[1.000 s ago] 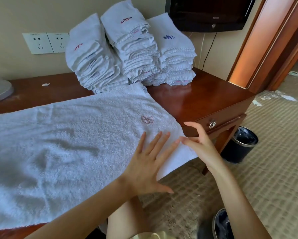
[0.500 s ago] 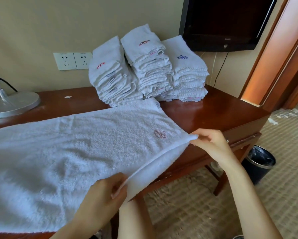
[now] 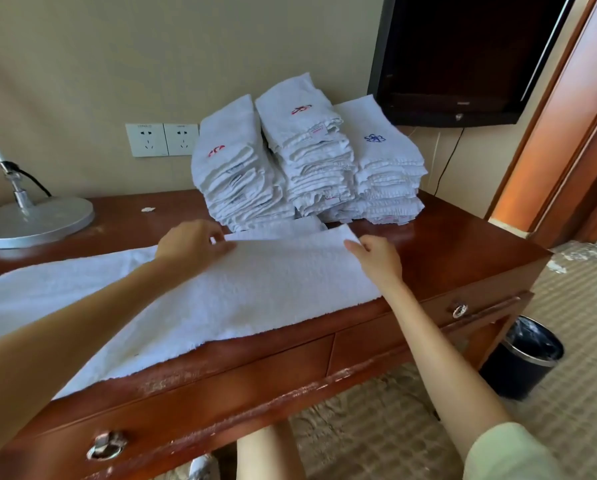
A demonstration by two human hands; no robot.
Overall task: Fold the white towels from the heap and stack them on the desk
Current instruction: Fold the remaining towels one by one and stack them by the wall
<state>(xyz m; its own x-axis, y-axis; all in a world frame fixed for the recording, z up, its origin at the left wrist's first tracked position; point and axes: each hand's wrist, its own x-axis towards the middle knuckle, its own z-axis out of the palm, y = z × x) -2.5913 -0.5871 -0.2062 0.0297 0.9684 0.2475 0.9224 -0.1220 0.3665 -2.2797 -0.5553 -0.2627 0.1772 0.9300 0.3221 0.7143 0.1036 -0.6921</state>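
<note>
A long white towel [image 3: 228, 299] lies along the wooden desk [image 3: 439, 258], folded in half lengthwise, its near half laid over onto the far half. My left hand [image 3: 191, 242] pinches the folded edge at the far side, left of the corner. My right hand [image 3: 376, 252] pinches the towel's far right corner. Behind them three stacks of folded white towels [image 3: 311, 157] stand against the wall, with red and blue embroidered marks on top.
A lamp with a round metal base [image 3: 34, 220] stands at the desk's left. Wall sockets [image 3: 162, 139] and a dark TV [image 3: 470, 57] are on the wall. A black bin [image 3: 522, 355] sits on the carpet right of the desk. Drawer pulls face me.
Both hands took the towel's near edge and carried it over to the far edge, folding the towel in half. The embroidered mark is now covered.
</note>
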